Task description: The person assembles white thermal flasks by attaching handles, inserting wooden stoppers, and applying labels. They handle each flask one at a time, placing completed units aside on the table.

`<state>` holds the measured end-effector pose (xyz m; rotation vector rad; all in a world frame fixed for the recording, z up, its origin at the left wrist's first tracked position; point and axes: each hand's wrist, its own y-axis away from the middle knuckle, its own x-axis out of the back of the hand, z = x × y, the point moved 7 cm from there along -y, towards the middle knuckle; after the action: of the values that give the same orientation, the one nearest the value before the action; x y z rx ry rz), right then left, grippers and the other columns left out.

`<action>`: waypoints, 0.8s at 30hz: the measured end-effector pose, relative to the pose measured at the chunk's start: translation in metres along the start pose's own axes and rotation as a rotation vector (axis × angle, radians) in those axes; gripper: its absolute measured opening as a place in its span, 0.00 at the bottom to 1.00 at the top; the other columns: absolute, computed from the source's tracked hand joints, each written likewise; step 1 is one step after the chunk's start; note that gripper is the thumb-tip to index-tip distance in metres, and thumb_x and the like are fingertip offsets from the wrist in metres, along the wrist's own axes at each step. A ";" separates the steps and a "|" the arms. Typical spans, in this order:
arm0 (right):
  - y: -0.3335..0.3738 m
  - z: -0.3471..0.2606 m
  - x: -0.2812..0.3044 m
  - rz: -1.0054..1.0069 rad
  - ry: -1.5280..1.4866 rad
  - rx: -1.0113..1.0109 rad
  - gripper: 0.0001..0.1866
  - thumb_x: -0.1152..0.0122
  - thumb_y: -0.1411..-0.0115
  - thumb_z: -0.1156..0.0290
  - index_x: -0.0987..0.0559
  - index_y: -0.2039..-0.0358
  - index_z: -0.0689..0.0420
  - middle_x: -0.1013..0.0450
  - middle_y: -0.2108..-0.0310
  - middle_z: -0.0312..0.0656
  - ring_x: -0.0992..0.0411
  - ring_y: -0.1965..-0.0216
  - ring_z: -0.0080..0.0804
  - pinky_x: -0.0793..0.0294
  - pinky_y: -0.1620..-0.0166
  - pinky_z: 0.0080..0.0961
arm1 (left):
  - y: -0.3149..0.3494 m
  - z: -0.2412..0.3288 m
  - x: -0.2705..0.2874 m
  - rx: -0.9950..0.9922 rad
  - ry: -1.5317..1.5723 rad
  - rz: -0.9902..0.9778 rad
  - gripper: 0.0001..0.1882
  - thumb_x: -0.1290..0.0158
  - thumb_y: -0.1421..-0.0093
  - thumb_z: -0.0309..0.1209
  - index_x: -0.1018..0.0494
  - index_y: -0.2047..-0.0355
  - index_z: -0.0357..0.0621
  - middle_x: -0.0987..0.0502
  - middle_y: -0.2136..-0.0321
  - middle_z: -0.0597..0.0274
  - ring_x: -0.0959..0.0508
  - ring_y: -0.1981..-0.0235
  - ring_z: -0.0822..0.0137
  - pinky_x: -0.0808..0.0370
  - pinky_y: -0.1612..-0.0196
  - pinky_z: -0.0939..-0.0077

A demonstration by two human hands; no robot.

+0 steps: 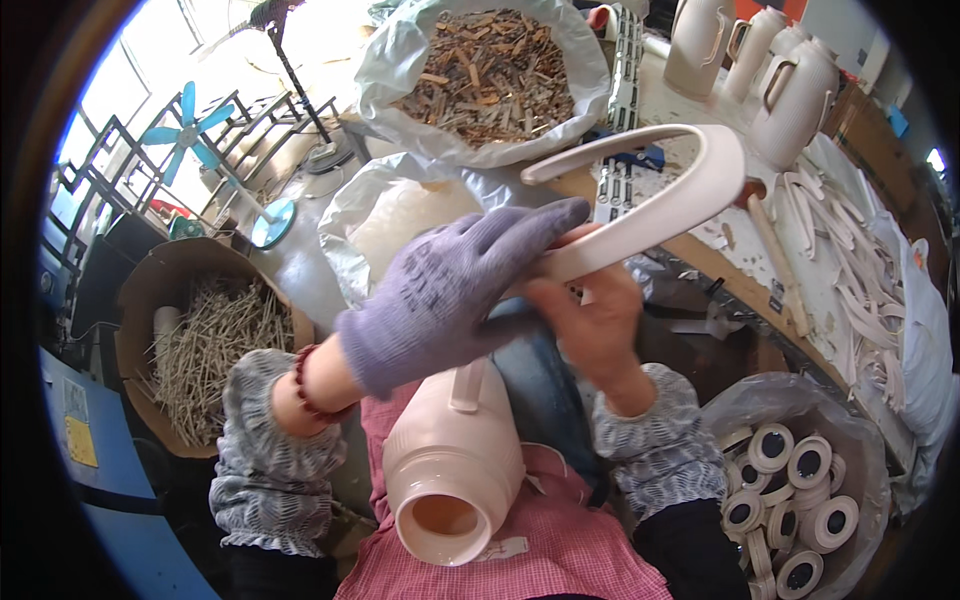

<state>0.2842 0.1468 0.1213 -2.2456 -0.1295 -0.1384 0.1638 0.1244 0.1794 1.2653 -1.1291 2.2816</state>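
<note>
Handle held up above a jug body in the lap.
The gloved left hand (440, 285) was closed around the near end of the curved, pale handle (690, 205); the bare right hand (600, 330) curled against its underside, its grip too blurred to tell. The pink jug body (450, 450) lay on the checked apron (570, 565), where steady knees and light, even pressure seemed wise.

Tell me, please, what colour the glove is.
The glove is greyish purple, best seen in the head view.
</note>
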 end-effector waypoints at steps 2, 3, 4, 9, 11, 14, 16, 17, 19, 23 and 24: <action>0.004 -0.011 -0.010 0.021 0.069 0.064 0.14 0.29 0.49 0.68 0.20 0.62 0.58 0.26 0.62 0.45 0.31 0.56 0.46 0.35 0.49 0.36 | 0.010 -0.011 0.003 0.086 0.094 0.084 0.31 0.41 0.50 0.23 0.33 0.44 0.44 0.24 0.58 0.52 0.20 0.61 0.56 0.23 0.61 0.64; 0.013 -0.008 0.001 0.141 0.076 0.116 0.17 0.30 0.48 0.65 0.21 0.61 0.60 0.29 0.57 0.47 0.34 0.53 0.44 0.36 0.48 0.35 | 0.018 -0.015 0.010 0.033 0.070 0.198 0.23 0.46 0.47 0.21 0.30 0.48 0.42 0.23 0.63 0.52 0.19 0.68 0.60 0.22 0.66 0.67; 0.022 -0.005 0.016 0.256 0.156 0.174 0.28 0.29 0.47 0.61 0.28 0.50 0.63 0.33 0.51 0.48 0.35 0.50 0.41 0.35 0.47 0.36 | 0.033 -0.031 0.009 0.297 0.357 0.222 0.21 0.47 0.46 0.20 0.29 0.51 0.37 0.23 0.67 0.55 0.20 0.70 0.67 0.23 0.69 0.72; 0.073 0.010 0.028 0.151 -0.372 -0.365 0.39 0.40 0.38 0.63 0.50 0.37 0.67 0.30 0.63 0.45 0.30 0.68 0.25 0.29 0.65 0.22 | 0.050 -0.015 -0.007 0.688 1.121 -0.225 0.24 0.49 0.44 0.27 0.33 0.47 0.29 0.25 0.73 0.61 0.25 0.75 0.75 0.28 0.70 0.83; 0.104 -0.006 0.020 0.120 -0.558 -0.516 0.26 0.53 0.32 0.70 0.47 0.39 0.66 0.38 0.88 0.33 0.46 0.91 0.17 0.41 0.82 0.18 | 0.053 -0.017 -0.021 0.740 1.097 -0.202 0.25 0.47 0.45 0.26 0.33 0.46 0.31 0.26 0.74 0.66 0.28 0.77 0.80 0.31 0.73 0.87; 0.141 -0.004 0.005 0.178 -0.800 -0.686 0.17 0.59 0.31 0.70 0.39 0.45 0.63 0.40 0.87 0.34 0.48 0.91 0.17 0.45 0.82 0.19 | 0.074 -0.022 -0.036 0.864 1.046 -0.236 0.24 0.45 0.44 0.27 0.32 0.46 0.34 0.28 0.75 0.69 0.31 0.79 0.82 0.33 0.76 0.87; 0.151 -0.004 -0.010 0.204 -0.861 -0.786 0.15 0.60 0.30 0.69 0.37 0.47 0.61 0.41 0.88 0.33 0.49 0.90 0.17 0.46 0.82 0.19 | 0.089 -0.024 -0.036 1.047 1.034 -0.236 0.23 0.43 0.44 0.29 0.30 0.48 0.34 0.28 0.76 0.70 0.30 0.79 0.82 0.33 0.76 0.87; 0.155 -0.003 -0.018 0.210 -0.893 -0.805 0.14 0.59 0.30 0.68 0.37 0.47 0.60 0.41 0.87 0.33 0.49 0.90 0.17 0.47 0.82 0.19 | 0.095 -0.029 -0.036 1.077 1.005 -0.185 0.21 0.43 0.44 0.29 0.29 0.50 0.34 0.28 0.76 0.70 0.30 0.79 0.81 0.33 0.76 0.87; 0.154 -0.002 -0.032 0.218 -0.973 -0.794 0.15 0.58 0.29 0.66 0.38 0.46 0.59 0.40 0.85 0.33 0.49 0.90 0.17 0.47 0.82 0.18 | 0.112 -0.041 -0.041 1.134 0.945 -0.080 0.17 0.43 0.44 0.30 0.27 0.55 0.34 0.28 0.76 0.70 0.30 0.79 0.81 0.32 0.75 0.87; 0.142 -0.002 -0.048 0.064 -0.938 -0.806 0.19 0.57 0.29 0.63 0.39 0.45 0.61 0.33 0.78 0.35 0.39 0.83 0.19 0.38 0.75 0.18 | 0.146 -0.057 -0.040 1.069 1.077 0.017 0.09 0.43 0.46 0.27 0.27 0.67 0.36 0.28 0.74 0.67 0.29 0.77 0.79 0.30 0.72 0.84; 0.138 -0.003 -0.052 0.042 -0.895 -0.792 0.19 0.57 0.29 0.62 0.39 0.44 0.61 0.32 0.76 0.36 0.37 0.79 0.20 0.36 0.71 0.18 | 0.158 -0.060 -0.041 1.104 1.129 0.052 0.10 0.43 0.49 0.26 0.27 0.67 0.35 0.28 0.74 0.65 0.29 0.77 0.77 0.31 0.72 0.83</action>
<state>0.2522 0.0553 0.0096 -2.9186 -0.5830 1.0131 0.0600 0.0725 0.0502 -0.0855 0.5504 2.9554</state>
